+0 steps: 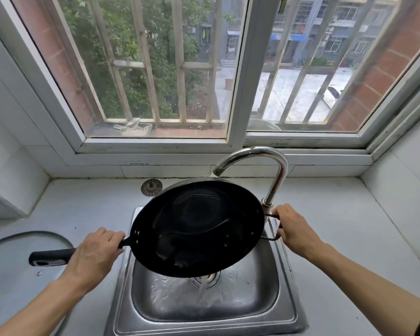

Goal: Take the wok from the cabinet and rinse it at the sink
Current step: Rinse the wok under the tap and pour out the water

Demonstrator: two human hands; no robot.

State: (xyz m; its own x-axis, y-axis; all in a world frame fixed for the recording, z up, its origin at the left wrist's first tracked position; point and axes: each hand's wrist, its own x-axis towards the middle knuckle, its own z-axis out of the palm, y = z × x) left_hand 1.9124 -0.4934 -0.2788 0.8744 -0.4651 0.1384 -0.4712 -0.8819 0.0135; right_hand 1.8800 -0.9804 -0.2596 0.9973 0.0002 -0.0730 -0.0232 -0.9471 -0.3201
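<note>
The black wok point(197, 229) hangs tilted over the steel sink point(286, 314), its near edge lower. Water pools inside it and a thin stream pours from that low edge down toward the drain point(212, 278). My left hand point(92, 253) grips the wok's long black handle point(50, 257) near the bowl. My right hand point(294, 226) holds the small loop handle point(273, 235) on the opposite side. The chrome faucet point(274, 170) arches above the wok's far rim; no water visibly falls from its spout.
A round metal sink strainer point(151, 187) lies on the white counter behind the sink. A glass lid's curved edge point(34, 235) shows at the left. A barred window point(180, 69) spans the wall behind. White tiled walls close in both sides.
</note>
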